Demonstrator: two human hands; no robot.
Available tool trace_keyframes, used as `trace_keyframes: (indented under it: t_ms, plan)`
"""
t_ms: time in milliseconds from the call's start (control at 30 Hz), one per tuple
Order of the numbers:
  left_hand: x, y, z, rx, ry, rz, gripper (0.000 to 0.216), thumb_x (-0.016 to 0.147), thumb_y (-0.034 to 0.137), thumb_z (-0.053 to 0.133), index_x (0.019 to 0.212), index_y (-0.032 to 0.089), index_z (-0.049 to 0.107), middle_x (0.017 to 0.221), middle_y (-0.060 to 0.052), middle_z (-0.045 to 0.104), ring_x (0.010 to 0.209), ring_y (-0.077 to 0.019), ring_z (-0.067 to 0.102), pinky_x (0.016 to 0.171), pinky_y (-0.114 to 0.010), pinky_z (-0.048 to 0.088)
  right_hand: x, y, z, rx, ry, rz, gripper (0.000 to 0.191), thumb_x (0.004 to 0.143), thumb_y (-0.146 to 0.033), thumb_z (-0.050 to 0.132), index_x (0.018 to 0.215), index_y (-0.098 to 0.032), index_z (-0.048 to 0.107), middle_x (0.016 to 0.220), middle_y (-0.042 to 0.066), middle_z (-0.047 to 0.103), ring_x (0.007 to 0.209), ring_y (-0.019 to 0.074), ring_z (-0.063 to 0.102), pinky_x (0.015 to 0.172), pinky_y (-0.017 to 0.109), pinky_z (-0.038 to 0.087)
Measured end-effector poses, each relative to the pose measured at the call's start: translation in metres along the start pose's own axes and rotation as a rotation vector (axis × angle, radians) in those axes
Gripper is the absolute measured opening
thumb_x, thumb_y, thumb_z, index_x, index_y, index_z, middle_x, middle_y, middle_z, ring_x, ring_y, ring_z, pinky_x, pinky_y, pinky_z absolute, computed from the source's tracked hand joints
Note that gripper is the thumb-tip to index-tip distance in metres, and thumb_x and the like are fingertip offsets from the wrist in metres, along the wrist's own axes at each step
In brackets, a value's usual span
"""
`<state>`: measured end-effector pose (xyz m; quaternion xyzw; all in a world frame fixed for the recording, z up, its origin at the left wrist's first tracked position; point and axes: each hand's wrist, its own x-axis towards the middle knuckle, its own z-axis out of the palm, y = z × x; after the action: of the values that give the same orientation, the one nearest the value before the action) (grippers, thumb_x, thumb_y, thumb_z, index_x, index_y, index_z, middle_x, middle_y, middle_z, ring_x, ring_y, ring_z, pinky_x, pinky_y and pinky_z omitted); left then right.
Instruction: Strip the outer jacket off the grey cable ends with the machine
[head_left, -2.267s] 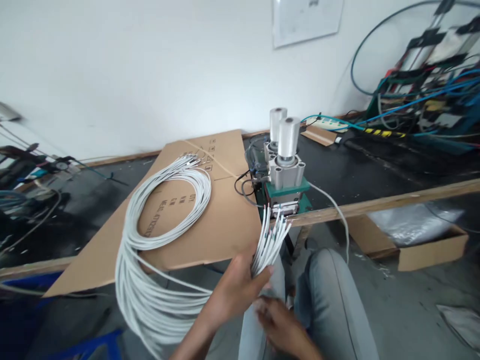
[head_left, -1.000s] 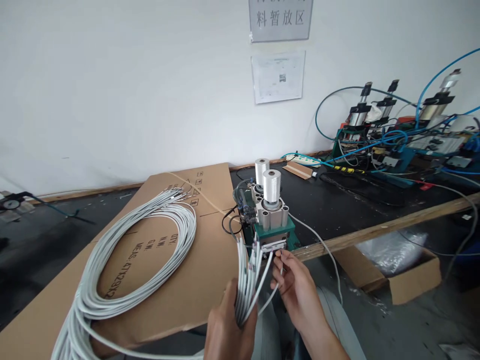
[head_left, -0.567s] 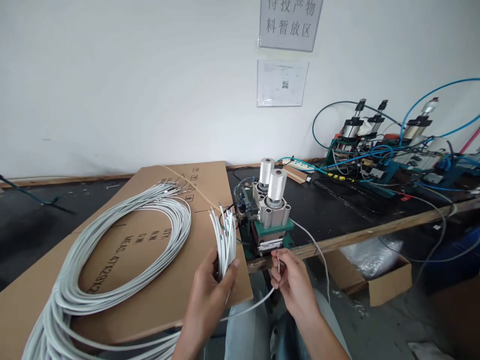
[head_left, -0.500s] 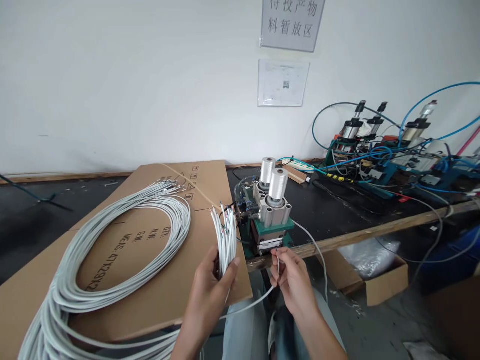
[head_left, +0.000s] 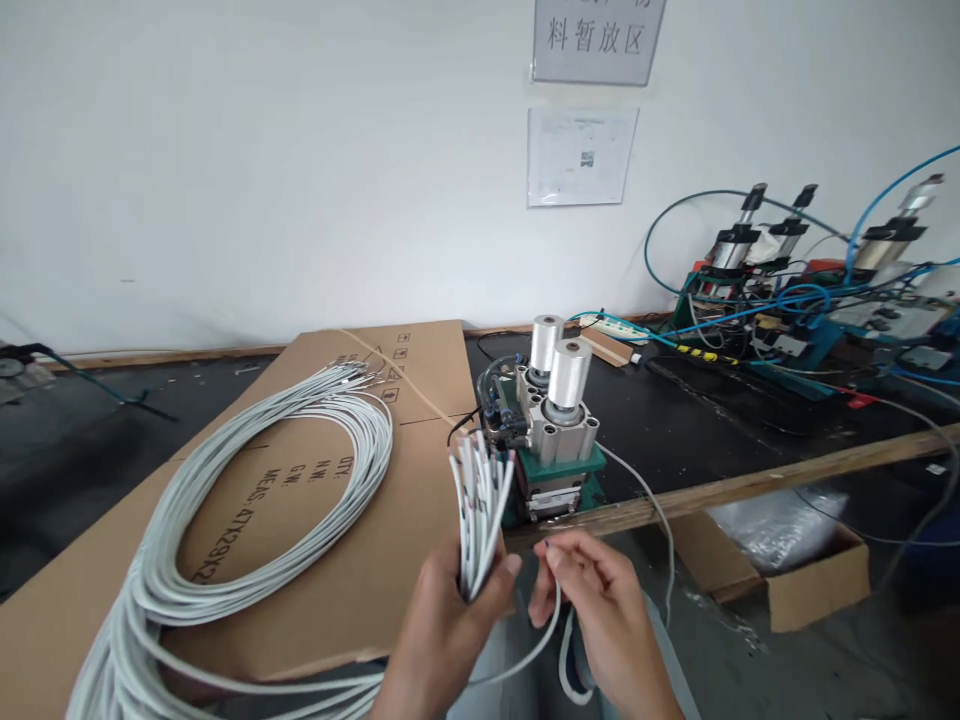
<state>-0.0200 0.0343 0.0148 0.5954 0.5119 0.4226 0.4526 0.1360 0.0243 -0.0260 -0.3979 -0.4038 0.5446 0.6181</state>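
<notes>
my left hand [head_left: 450, 630] is closed around a bundle of grey cables [head_left: 478, 520], their stripped ends fanned upward. my right hand [head_left: 600, 600] pinches a single cable [head_left: 551, 625] at its tip, fingers nearly shut on it, just right of the bundle. the single cable's end points up and away toward the small pneumatic press [head_left: 559, 440], which sits just beyond and slightly above the right hand, nearer to it than to the left. the cables loop back left in a coil [head_left: 255, 520] on the cardboard sheet [head_left: 420, 380].

cable coil [head_left: 247, 520]: lower loops cut off by bottom edge | wall sign [head_left: 598, 35]: top cropped (characters partly lost)
</notes>
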Motion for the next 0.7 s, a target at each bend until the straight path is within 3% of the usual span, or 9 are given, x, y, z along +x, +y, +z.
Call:
trace_keyframes:
  t_ms: [100, 233, 367, 567, 700]
  plan:
    - [-0.005, 0.012, 0.003, -0.1, -0.1, -0.058, 0.032, 0.083, 0.047, 0.064, 0.069, 0.019, 0.056, 0.055, 0.004, 0.048, 0.051, -0.0114, 0.04, 0.049, -0.023, 0.035, -0.011, -0.008, 0.007, -0.091, -0.119, 0.041, 0.034, 0.089, -0.051, 0.071, 0.085, -0.018, 0.078, 0.067, 0.006, 0.073, 0.056, 0.0192, 0.069, 0.056, 0.029, 0.057]
    - [-0.006, 0.017, 0.002, -0.149, -0.067, -0.091, 0.033, 0.079, 0.049, 0.07, 0.076, 0.018, 0.063, 0.059, 0.003, 0.052, 0.054, -0.0128, 0.044, 0.052, -0.023, 0.041, -0.016, -0.009, 0.011, -0.116, -0.113, 0.079, 0.033, 0.087, -0.053, 0.072, 0.086, -0.021, 0.08, 0.068, 0.007, 0.076, 0.061, 0.0222, 0.071, 0.06, 0.031, 0.058]
    - [-0.005, 0.011, 0.003, -0.06, -0.049, -0.08, 0.03, 0.08, 0.045, 0.069, 0.072, 0.017, 0.062, 0.058, 0.004, 0.049, 0.054, -0.0123, 0.041, 0.051, -0.023, 0.037, -0.017, -0.009, 0.01, -0.153, -0.093, 0.096, 0.033, 0.085, -0.055, 0.072, 0.084, -0.022, 0.079, 0.067, 0.006, 0.076, 0.062, 0.0243, 0.071, 0.063, 0.033, 0.059]
    - [-0.004, 0.007, 0.002, -0.032, -0.123, 0.002, 0.024, 0.091, 0.034, 0.062, 0.074, 0.017, 0.062, 0.062, 0.001, 0.061, 0.061, -0.0149, 0.055, 0.059, -0.023, 0.042, -0.014, -0.009, 0.0, -0.447, -0.172, -0.105, 0.029, 0.095, -0.044, 0.062, 0.076, -0.024, 0.071, 0.069, 0.002, 0.071, 0.065, 0.0203, 0.067, 0.065, 0.026, 0.051]
    - [-0.002, -0.003, 0.004, -0.18, -0.171, -0.001, 0.029, 0.096, 0.04, 0.059, 0.077, 0.018, 0.058, 0.065, 0.001, 0.06, 0.062, -0.0139, 0.056, 0.06, -0.023, 0.045, -0.011, 0.006, 0.005, -0.287, -0.129, -0.071, 0.031, 0.096, -0.045, 0.062, 0.078, -0.022, 0.071, 0.065, 0.002, 0.067, 0.062, 0.0181, 0.061, 0.06, 0.026, 0.048]
